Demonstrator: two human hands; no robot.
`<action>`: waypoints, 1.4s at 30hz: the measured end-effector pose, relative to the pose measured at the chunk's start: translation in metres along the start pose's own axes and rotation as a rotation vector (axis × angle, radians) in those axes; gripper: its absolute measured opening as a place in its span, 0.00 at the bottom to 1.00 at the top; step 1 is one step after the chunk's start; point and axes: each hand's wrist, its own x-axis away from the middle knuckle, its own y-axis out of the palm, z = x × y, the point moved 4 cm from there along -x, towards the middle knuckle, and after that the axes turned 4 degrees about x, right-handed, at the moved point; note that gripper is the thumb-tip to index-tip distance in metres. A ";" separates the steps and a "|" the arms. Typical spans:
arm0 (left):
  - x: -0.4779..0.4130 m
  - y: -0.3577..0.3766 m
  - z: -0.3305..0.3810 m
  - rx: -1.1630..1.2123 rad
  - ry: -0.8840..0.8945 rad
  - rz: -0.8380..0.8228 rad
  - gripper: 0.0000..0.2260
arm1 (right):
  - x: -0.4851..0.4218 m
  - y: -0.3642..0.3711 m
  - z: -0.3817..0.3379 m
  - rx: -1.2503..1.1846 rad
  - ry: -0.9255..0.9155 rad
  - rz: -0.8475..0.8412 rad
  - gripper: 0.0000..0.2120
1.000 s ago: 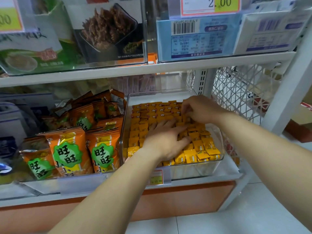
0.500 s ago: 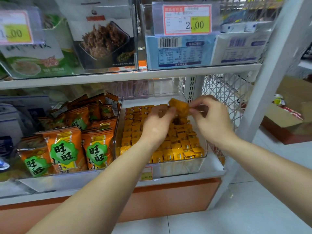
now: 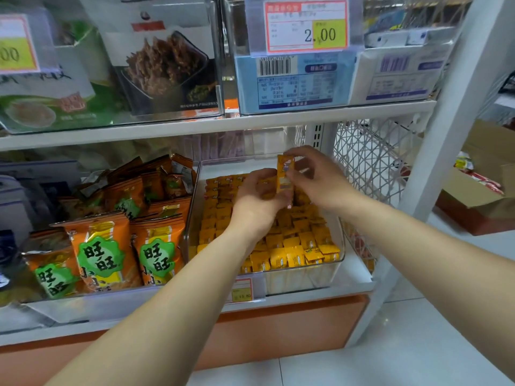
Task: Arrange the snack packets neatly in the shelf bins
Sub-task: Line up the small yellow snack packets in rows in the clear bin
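Over clear shelf bin point(image 3: 342, 257), L hand point(image 3: 256, 203) & R hand point(image 3: 320, 178) pinch one orange packet point(image 3: 284, 174), long axis upright.

Two hands show, the left hand point(image 3: 256, 201) and the right hand point(image 3: 320, 176), with one small yellow packet point(image 3: 284, 174) upright between them. One clear bin point(image 3: 301, 277) holds too many like packets to count. Three orange bags point(image 3: 101, 254) stand in the front row beside it, with more behind. Three price tags point(image 3: 306, 26) and one cardboard box point(image 3: 479, 190) are visible.
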 end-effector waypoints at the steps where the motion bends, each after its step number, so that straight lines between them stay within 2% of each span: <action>1: -0.001 -0.001 0.001 -0.123 0.040 0.011 0.21 | -0.005 -0.004 0.000 0.013 -0.010 0.022 0.14; 4: -0.001 -0.004 0.002 -0.758 0.226 -0.021 0.18 | -0.016 -0.014 0.007 0.064 -0.003 0.090 0.15; 7: -0.003 -0.007 -0.010 -1.011 0.188 -0.207 0.20 | -0.017 -0.013 0.018 0.196 -0.008 0.027 0.16; 10: -0.003 -0.013 -0.018 -1.091 0.211 -0.316 0.21 | -0.015 -0.008 0.023 0.362 -0.053 -0.100 0.16; 13: -0.005 -0.017 -0.021 -1.076 0.228 -0.339 0.21 | -0.018 -0.008 0.020 0.513 -0.099 -0.166 0.12; 16: -0.004 -0.016 -0.025 -1.106 0.253 -0.355 0.22 | -0.018 0.001 0.016 0.872 -0.142 -0.313 0.08; 18: -0.004 -0.016 -0.027 -1.120 0.258 -0.362 0.23 | -0.017 0.010 0.017 1.144 -0.124 -0.438 0.09; 21: -0.003 -0.017 -0.029 -1.117 0.243 -0.363 0.23 | -0.021 0.020 0.016 1.297 -0.099 -0.493 0.13; 24: -0.003 -0.018 -0.030 -1.129 0.259 -0.343 0.22 | -0.028 0.026 0.007 1.105 -0.174 -0.348 0.11; 26: -0.002 -0.018 -0.031 -1.131 0.250 -0.333 0.21 | -0.029 0.033 0.008 0.968 -0.166 -0.394 0.13; 29: -0.002 -0.019 -0.033 -1.130 0.222 -0.331 0.21 | -0.031 0.044 0.015 0.990 -0.157 -0.447 0.11; 34: -0.003 -0.019 -0.033 -1.128 0.211 -0.339 0.21 | -0.037 0.046 0.022 0.927 -0.133 -0.337 0.06; 36: -0.003 -0.019 -0.033 -1.134 0.203 -0.342 0.21 | -0.037 0.042 0.021 0.821 -0.144 -0.265 0.05; 39: -0.003 -0.020 -0.031 -1.122 0.181 -0.359 0.22 | -0.034 0.025 0.016 0.472 -0.103 -0.123 0.01; 42: -0.002 -0.021 -0.025 -1.040 0.204 -0.337 0.20 | -0.018 0.009 0.013 0.268 -0.067 0.071 0.02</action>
